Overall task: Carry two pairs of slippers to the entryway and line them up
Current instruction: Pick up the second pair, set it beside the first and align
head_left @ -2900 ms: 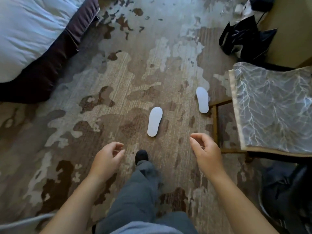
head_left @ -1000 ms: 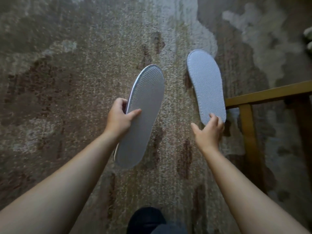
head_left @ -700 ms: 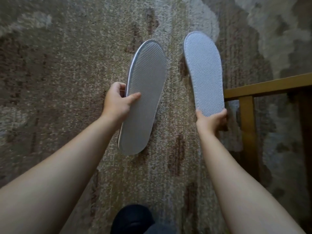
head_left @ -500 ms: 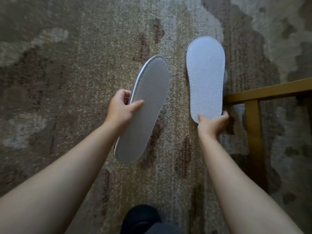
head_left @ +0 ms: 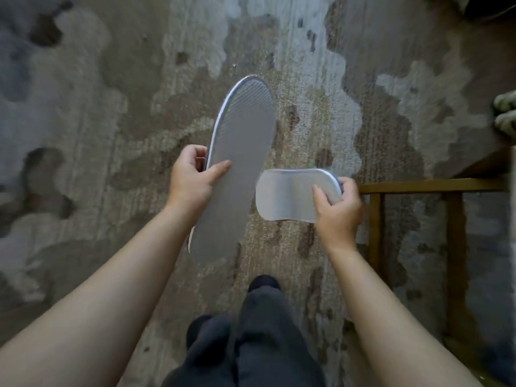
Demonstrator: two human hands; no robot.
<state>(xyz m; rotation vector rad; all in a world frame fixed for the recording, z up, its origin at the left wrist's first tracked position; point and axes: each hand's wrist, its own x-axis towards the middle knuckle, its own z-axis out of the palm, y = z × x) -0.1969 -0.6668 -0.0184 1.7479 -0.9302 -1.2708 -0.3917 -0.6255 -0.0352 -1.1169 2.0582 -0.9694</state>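
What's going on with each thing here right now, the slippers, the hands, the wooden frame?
Left slipper: lifted off the carpet, sole toward the camera, lengthwise away from the person.
Right slipper: lifted, turned crosswise, blurred.
Left hand: closed on the left slipper's edge.
Right hand: closed on the right slipper's end.
Wooden frame: standing on the carpet at right.

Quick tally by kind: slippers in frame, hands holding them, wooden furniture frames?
White slippers: 2, one in the left hand at, one in the right hand at
Hands gripping a slipper: 2
Wooden frame: 1
Total: 5
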